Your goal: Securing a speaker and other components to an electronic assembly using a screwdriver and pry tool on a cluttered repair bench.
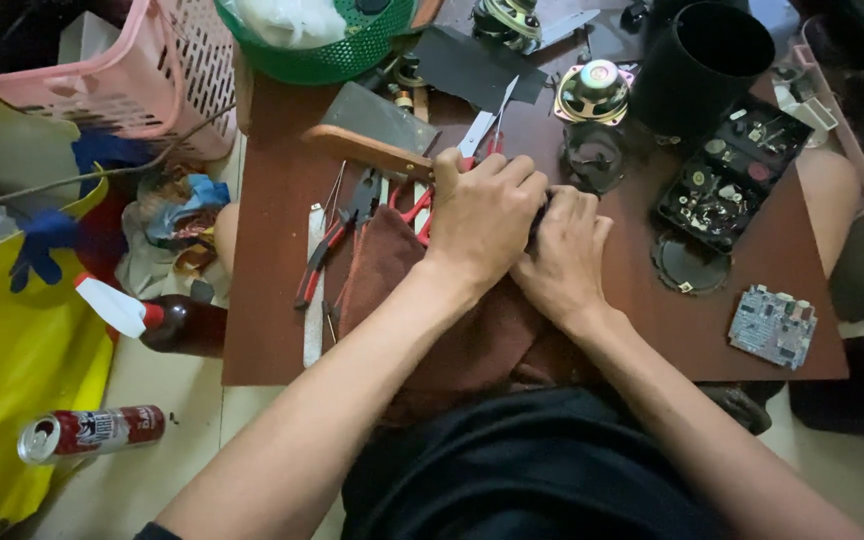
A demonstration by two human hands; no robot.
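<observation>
A small brown table (272,300) carried the clutter. Under both hands lay a brown cloth (392,270), with red pliers (324,250) and scissors (420,205) just left of the left hand (482,215). Right of the right hand (562,260) sat a black tray (732,175) of parts, a circuit board (774,325) nearer, and a speaker (592,92) beyond.

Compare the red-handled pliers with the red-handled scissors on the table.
The pliers lie fully in view, left of the brown cloth; the scissors are partly hidden under the left hand. The pliers have dark, stubby jaws and long thin handles; the scissors have long, pale, pointed blades and looped handles. The pliers point up toward the wooden handle; the scissors point up and right. Both are red-handled and lie flat on the table.
</observation>
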